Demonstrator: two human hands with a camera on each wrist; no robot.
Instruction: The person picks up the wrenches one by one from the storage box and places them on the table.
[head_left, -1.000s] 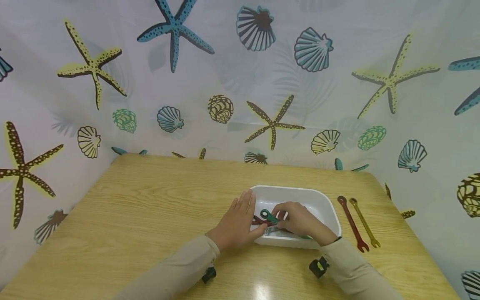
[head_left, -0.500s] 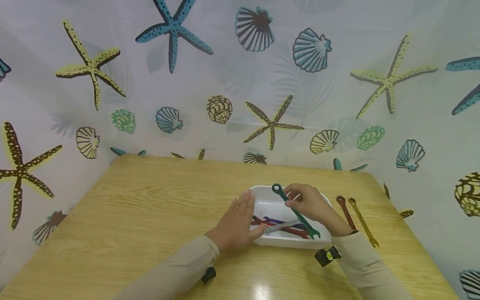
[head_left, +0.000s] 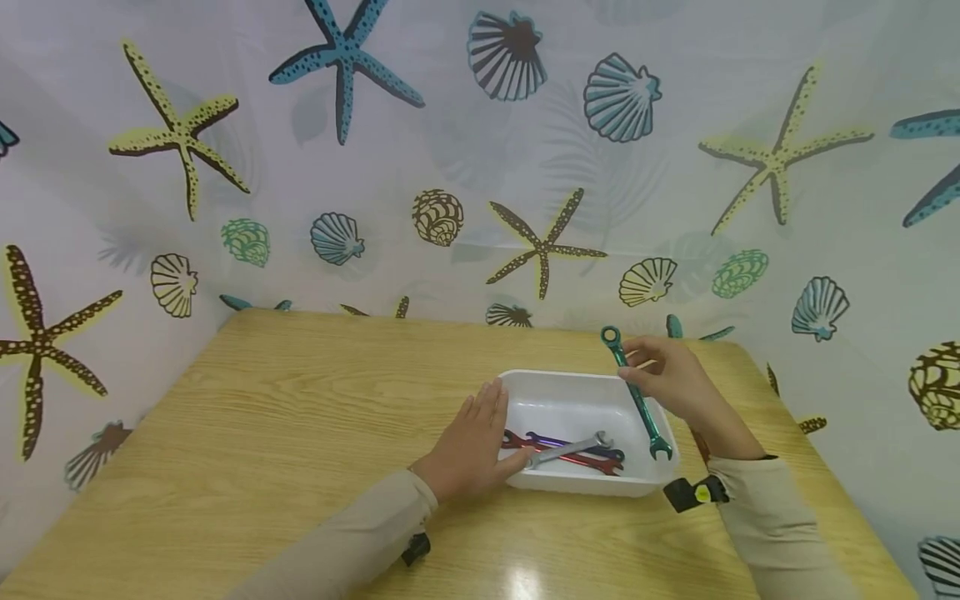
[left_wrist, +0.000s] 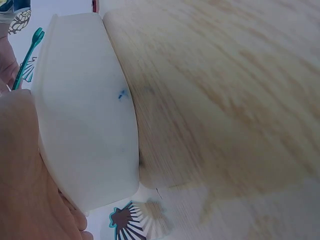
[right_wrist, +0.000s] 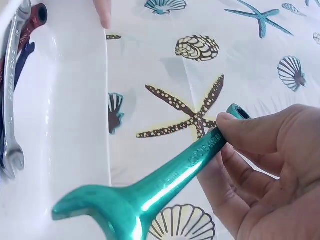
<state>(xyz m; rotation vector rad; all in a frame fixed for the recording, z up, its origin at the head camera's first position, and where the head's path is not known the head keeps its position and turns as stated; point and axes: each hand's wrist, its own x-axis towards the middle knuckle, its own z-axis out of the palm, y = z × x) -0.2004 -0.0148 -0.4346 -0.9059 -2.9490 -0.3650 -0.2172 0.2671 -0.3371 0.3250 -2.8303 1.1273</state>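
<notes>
My right hand (head_left: 671,379) pinches a green combination wrench (head_left: 641,410) near its ring end, between thumb and fingers. The wrench is raised over the right side of a white plastic bin (head_left: 585,485), ring end up and open end down. In the right wrist view its open jaw points towards the camera. My left hand (head_left: 468,446) rests with straight fingers along the bin's left edge, its thumb over the front rim. Inside the bin lie a silver wrench (head_left: 573,448), a red wrench (head_left: 596,463) and a purple wrench (head_left: 551,439), crossing one another.
To the right of the bin, a second red wrench (head_left: 701,446) on the wooden table (head_left: 337,392) is mostly hidden by my right wrist. A cloth (head_left: 450,283) printed with shells and starfish hangs around the table's back and sides.
My right hand has lifted the green wrench out of the pile in the bin and carried it up and right. It now covers the yellow wrench. My left hand stays put.
</notes>
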